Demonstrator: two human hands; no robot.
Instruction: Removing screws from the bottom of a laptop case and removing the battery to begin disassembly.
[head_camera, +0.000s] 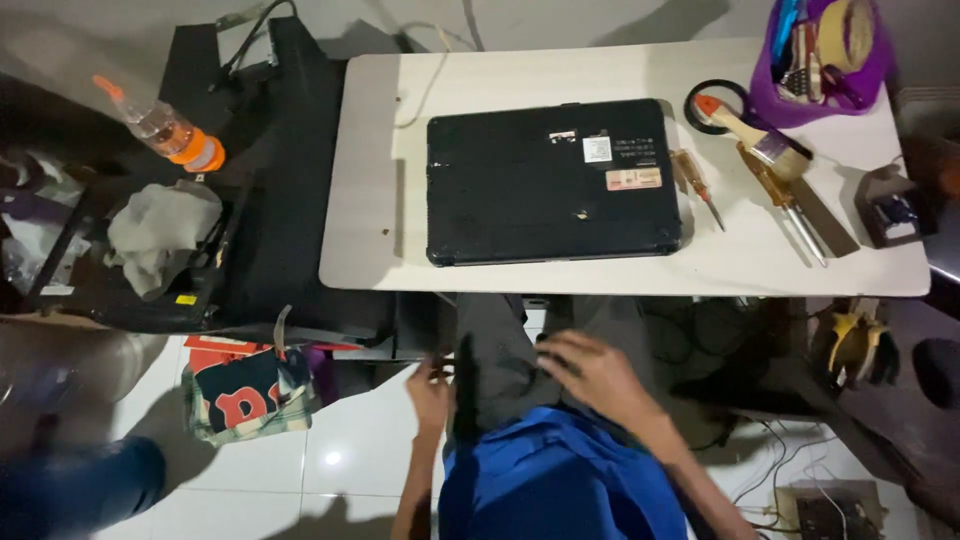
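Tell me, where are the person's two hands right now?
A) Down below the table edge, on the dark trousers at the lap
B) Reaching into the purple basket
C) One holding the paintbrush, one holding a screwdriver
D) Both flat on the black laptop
A: the left hand and the right hand both rest on the dark trousers, below the white table; the black laptop lies untouched.

Matt black plastic laptop (553, 180), glossy floor tiles (350, 450)

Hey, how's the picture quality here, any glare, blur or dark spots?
Head view: the white table is brightly lit and the laptop on it sharp; the floor tiles show a small glare spot; the right hand and left hand are slightly motion-blurred; corners fall into shadow; wide-angle lens bends the table edges.
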